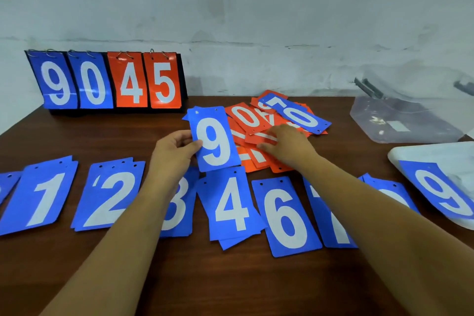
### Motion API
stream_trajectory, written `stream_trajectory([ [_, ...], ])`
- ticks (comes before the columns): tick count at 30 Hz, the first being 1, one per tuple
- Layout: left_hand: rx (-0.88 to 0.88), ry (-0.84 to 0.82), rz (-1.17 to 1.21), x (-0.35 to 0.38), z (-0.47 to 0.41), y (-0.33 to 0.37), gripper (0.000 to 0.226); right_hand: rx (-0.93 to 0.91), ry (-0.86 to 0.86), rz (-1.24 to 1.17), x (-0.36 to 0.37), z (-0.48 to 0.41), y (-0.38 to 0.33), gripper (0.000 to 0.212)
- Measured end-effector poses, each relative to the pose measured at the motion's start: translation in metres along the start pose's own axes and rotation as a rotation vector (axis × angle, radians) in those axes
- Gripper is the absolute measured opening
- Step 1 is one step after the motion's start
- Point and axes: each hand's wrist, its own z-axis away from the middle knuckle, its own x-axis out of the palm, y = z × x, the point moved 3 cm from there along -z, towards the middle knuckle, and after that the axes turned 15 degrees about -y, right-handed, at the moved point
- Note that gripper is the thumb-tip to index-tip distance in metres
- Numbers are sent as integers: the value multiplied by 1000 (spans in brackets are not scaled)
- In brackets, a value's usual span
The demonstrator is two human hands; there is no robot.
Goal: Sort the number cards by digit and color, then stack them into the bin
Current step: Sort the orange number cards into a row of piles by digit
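Observation:
My left hand (177, 147) pinches the left edge of a blue 9 card (214, 137), held above the table. My right hand (287, 147) rests with fingers spread on a loose pile of orange cards (259, 159); a blue 0 card (298, 117) lies on top of that pile at the back. Along the front runs a row of blue card stacks: 1 (42, 197), 2 (110, 197), 3 (179, 210) partly hidden by my left arm, 4 (230, 206), 6 (288, 218) and 7 (331, 223) under my right arm. Another blue 9 card (442, 191) lies on a white lid.
A flip scoreboard (107, 81) reading 9 0 4 5 stands at the back left by the wall. A clear plastic bin (400, 120) sits at the back right. The white lid (436, 151) lies at the right table edge. The brown table (102, 131) shows behind the row.

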Motion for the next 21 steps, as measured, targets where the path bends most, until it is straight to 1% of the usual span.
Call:
stream_trajectory([
  [5, 3, -27, -25, 5, -1, -1, 9, -100, 108, 236, -1, 5, -14, 36],
  [6, -2, -25, -22, 5, 0, -1, 8, -128, 171, 271, -1, 8, -16, 33],
  [7, -7, -20, -13, 4, -1, -1, 7, -160, 285, 273, -4, 13, -17, 29],
  [9, -29, -5, 5, 2, 0, -2, 3, -200, 570, 162, -13, 28, -16, 19],
  [10, -42, 6, 5, 2, 2, -1, 3, -213, 681, 83, -17, 37, -15, 17],
  [11, -57, 16, -3, 1, 4, -1, 5, -231, 735, 5, -21, 46, -16, 19],
  [13, -79, 30, -36, 1, 10, -1, 9, -278, 691, -182, -25, 66, -21, 25],
  [15, -90, 20, -87, 4, 18, 2, 10, -315, 603, -426, -26, 89, -27, 24],
  [18, -80, -12, -125, 9, 31, 15, 11, -316, 466, -793, -20, 122, -33, 26],
  [20, -74, -18, -83, 11, 43, 24, 10, -309, 402, -1021, -16, 142, -35, 22],
  [21, -76, -22, -34, 12, 50, 27, 9, -305, 376, -1086, -14, 150, -35, 17],
])
